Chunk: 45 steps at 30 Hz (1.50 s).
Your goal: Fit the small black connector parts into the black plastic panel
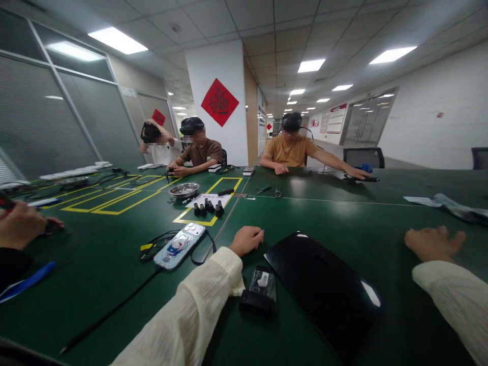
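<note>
My left hand (247,240) rests on the green table, its fingers curled in, with no object showing in it. It lies just off the left corner of a glossy black curved panel (320,284). Below that wrist is a small clear plastic bag (263,282) with a white piece inside, beside a black block-like part (256,305). To the panel's right, my right hand (432,244) hovers or rests near the table with its fingers apart, slightly blurred and holding nothing. A phone in a patterned case (180,246) lies left of my left hand on black cables.
Several black cylindrical parts (208,207) stand near a metal bowl (184,190) and a paper sheet. Plastic wrapping (459,206) lies far right. A neighbour's hand (23,223) works at left by a blue strip (28,280). Three people sit across the table, which carries yellow tape (194,222).
</note>
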Motion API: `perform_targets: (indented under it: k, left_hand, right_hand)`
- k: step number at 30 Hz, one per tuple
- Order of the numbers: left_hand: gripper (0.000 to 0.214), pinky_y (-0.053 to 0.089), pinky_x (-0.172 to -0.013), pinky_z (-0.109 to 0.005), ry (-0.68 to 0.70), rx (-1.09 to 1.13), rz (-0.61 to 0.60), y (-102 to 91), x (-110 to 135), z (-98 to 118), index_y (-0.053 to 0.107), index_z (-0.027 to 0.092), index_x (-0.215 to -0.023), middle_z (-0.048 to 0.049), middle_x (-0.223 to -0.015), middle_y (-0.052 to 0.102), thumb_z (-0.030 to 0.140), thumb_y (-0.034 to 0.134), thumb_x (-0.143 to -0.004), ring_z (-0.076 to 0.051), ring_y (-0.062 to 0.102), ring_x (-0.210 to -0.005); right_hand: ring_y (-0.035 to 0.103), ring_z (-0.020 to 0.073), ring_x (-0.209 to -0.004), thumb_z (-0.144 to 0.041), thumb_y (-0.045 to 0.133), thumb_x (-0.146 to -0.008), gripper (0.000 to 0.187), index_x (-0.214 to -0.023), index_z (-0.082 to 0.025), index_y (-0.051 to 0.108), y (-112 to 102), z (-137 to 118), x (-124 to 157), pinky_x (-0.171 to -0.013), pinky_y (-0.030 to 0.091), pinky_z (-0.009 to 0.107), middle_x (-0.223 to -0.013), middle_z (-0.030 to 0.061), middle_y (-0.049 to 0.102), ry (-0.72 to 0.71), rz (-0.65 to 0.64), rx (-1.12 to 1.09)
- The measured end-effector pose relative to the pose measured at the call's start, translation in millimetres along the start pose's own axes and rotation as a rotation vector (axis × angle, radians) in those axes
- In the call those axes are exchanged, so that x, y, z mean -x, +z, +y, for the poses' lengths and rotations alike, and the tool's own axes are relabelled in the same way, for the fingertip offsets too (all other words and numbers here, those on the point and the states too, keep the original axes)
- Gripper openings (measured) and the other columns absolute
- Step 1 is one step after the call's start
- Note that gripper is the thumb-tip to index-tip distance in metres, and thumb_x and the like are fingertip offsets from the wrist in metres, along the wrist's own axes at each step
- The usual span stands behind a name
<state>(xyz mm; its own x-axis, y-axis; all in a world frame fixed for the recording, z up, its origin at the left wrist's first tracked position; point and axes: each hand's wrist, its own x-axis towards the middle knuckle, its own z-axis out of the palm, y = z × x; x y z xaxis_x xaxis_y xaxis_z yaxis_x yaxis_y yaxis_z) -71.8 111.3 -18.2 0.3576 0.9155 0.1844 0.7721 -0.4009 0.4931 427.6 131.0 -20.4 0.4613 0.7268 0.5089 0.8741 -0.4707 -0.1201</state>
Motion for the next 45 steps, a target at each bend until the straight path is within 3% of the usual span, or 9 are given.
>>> perform_targets:
  k: [2, 6, 12, 18, 24, 29, 35, 42, 45]
  left_hand:
    - [0.039, 0.032, -0.05, -0.019, 0.004, -0.001, 0.0, -0.5, -0.1, 0.7, 0.057, 0.017, -0.062, 0.004, -0.044, 0.053, 0.038, 0.032, -0.083, -0.01, 0.05, -0.047]
    - [0.039, 0.033, -0.051, -0.019, 0.013, -0.01, -0.004, -1.5, -0.1, 2.1, 0.058, 0.018, -0.062, 0.0039, -0.044, 0.053, 0.038, 0.032, -0.083, -0.01, 0.05, -0.049]
    - [0.039, 0.033, -0.053, -0.02, 0.022, -0.027, -0.004, -2.3, 0.0, 4.3, 0.058, 0.018, -0.063, 0.004, -0.045, 0.053, 0.039, 0.032, -0.083, -0.01, 0.05, -0.05]
    - [0.039, 0.031, -0.05, -0.02, 0.007, -0.025, -0.013, -1.7, -0.6, 5.0, 0.058, 0.018, -0.062, 0.0041, -0.044, 0.052, 0.04, 0.034, -0.082, -0.01, 0.05, -0.049]
    - [0.039, 0.031, -0.051, -0.021, 0.005, -0.04, -0.011, -1.9, -1.1, 5.9, 0.058, 0.018, -0.061, 0.0039, -0.044, 0.052, 0.041, 0.034, -0.082, -0.01, 0.049, -0.049]
    - [0.039, 0.03, -0.051, -0.021, 0.017, -0.051, -0.014, -3.3, -1.9, 6.8, 0.057, 0.018, -0.061, 0.0038, -0.045, 0.053, 0.041, 0.033, -0.082, -0.011, 0.049, -0.049]
    - [0.039, 0.03, -0.051, -0.021, 0.011, -0.056, -0.016, -3.8, -2.1, 7.6, 0.056, 0.018, -0.061, 0.0035, -0.044, 0.052, 0.043, 0.033, -0.081, -0.011, 0.049, -0.05]
    - [0.039, 0.028, -0.051, -0.022, 0.016, -0.082, -0.012, -4.4, -1.5, 9.4, 0.057, 0.019, -0.062, 0.0032, -0.046, 0.052, 0.043, 0.032, -0.081, -0.012, 0.049, -0.051]
    - [0.04, 0.027, -0.05, -0.022, 0.016, -0.09, -0.005, -4.3, -2.2, 9.1, 0.056, 0.019, -0.059, 0.0031, -0.046, 0.051, 0.043, 0.033, -0.081, -0.012, 0.047, -0.05]
  right_hand:
    - [0.05, 0.0414, -0.101, -0.02, 0.032, -0.079, 0.046, -0.076, 0.007, 0.069, -4.9, -20.3, 12.2, -0.081, 0.026, 0.056, -0.084, 0.0363, 0.059, -0.056, -0.048, 0.03]
    - [0.037, 0.028, -0.12, -0.023, 0.029, -0.083, 0.045, -0.109, 0.002, 0.057, -9.2, -71.9, 47.6, -0.099, 0.018, 0.042, -0.117, 0.0248, 0.053, -0.345, -0.047, 0.005]
    - [0.034, 0.0257, -0.123, -0.024, 0.027, -0.086, 0.045, -0.121, -0.003, 0.048, -58.6, -139.9, 112.7, -0.104, 0.014, 0.046, -0.126, 0.0161, 0.049, -0.711, 0.005, -0.192]
    - [0.031, 0.0206, -0.126, -0.024, 0.036, -0.085, 0.047, -0.131, -0.016, 0.037, -140.7, -152.0, 205.1, -0.105, 0.018, 0.045, -0.133, 0.0074, 0.043, -1.231, -0.153, -0.496]
    - [0.046, 0.0225, -0.115, -0.019, 0.04, -0.081, 0.042, -0.122, -0.015, 0.05, -175.0, -144.1, 253.5, -0.103, 0.026, 0.04, -0.115, 0.0073, 0.06, -1.491, -0.266, -0.602]
    - [0.042, 0.0216, -0.118, -0.021, 0.039, -0.082, 0.044, -0.124, -0.011, 0.048, -169.9, -144.3, 255.1, -0.105, 0.022, 0.04, -0.121, 0.0107, 0.055, -1.512, -0.351, -0.616]
    - [0.042, 0.0221, -0.118, -0.027, 0.042, -0.081, 0.042, -0.121, -0.016, 0.05, -153.0, -142.9, 258.3, -0.104, 0.021, 0.043, -0.117, 0.0089, 0.058, -1.458, -0.254, -0.714]
    - [0.052, 0.0224, -0.103, -0.022, 0.041, -0.081, 0.045, -0.126, -0.016, 0.044, -153.8, -148.8, 219.4, -0.086, 0.042, 0.039, -0.121, 0.013, 0.053, -1.41, -0.204, -0.538]
    - [0.05, 0.0238, -0.105, -0.028, 0.042, -0.082, 0.047, -0.127, -0.018, 0.04, -148.9, -148.7, 201.9, -0.084, 0.041, 0.041, -0.121, 0.0128, 0.052, -1.257, -0.23, -0.487]
